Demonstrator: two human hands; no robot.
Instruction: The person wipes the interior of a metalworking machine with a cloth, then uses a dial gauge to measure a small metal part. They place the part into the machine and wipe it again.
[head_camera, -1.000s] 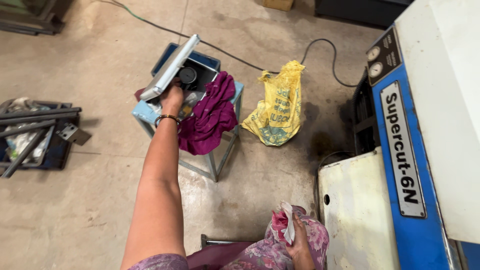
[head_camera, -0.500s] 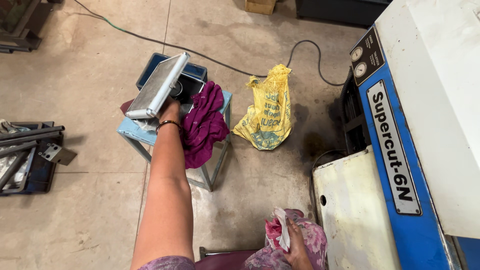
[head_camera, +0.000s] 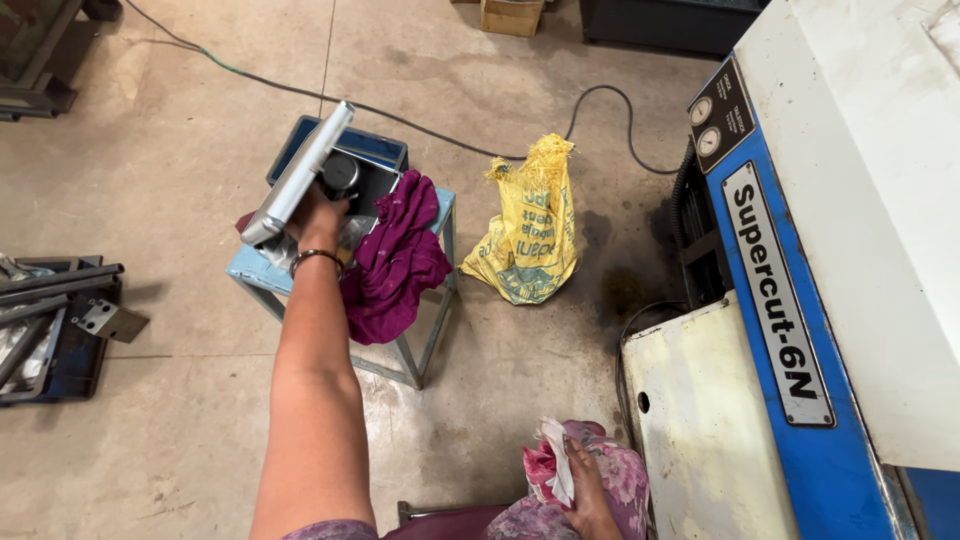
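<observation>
My left hand (head_camera: 318, 216) reaches out over a light blue stool (head_camera: 262, 275) and grips a long grey metal bar (head_camera: 297, 175), held tilted with its far end up. Under the bar, a dark blue open box (head_camera: 380, 148) on the stool holds a round black part (head_camera: 341, 172). A magenta cloth (head_camera: 395, 260) hangs over the stool's right side. My right hand (head_camera: 585, 483) rests low by my lap, closed on a small white cloth (head_camera: 556, 457) against patterned pink fabric.
A yellow sack (head_camera: 530, 228) sits on the concrete floor right of the stool. A large blue and white machine (head_camera: 800, 280) fills the right side. A black cable (head_camera: 600, 95) crosses the floor. Metal bars in a dark tray (head_camera: 50, 320) lie at left.
The grey bar in my left hand has tilted from flatter to more end-up over the box. The view has shifted slightly; my right hand stays at my lap.
</observation>
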